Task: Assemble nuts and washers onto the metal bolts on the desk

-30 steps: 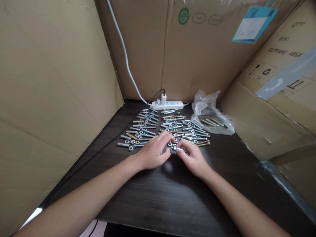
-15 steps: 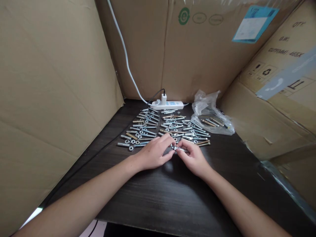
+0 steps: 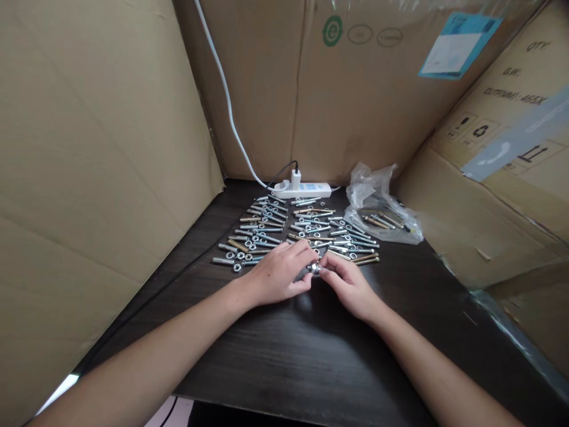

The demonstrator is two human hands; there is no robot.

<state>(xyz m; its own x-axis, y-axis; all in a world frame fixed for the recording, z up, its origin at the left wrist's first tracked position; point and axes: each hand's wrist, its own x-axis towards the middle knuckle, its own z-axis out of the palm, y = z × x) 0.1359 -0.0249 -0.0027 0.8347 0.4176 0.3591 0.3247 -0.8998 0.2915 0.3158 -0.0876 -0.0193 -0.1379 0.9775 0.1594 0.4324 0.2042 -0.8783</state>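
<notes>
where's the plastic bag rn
In the head view the bag lies at the back right of the table, right of the bolt rows and power strip, against the cardboard box.

Dark wood-grain table [image 3: 284,362], walled in by cardboard: plain sheet [image 3: 89,148] at left, box [image 3: 284,101] behind with green logo [image 3: 331,29] at top centre and blue label [image 3: 457,44] upper right. White power strip [image 3: 306,190] at centre back, white cable [image 3: 222,89] running to the top edge. Rows of bolts [image 3: 267,228] and nuts in front of the strip. Crumpled clear bag [image 3: 377,204] right of them, a few bolts inside.
</notes>
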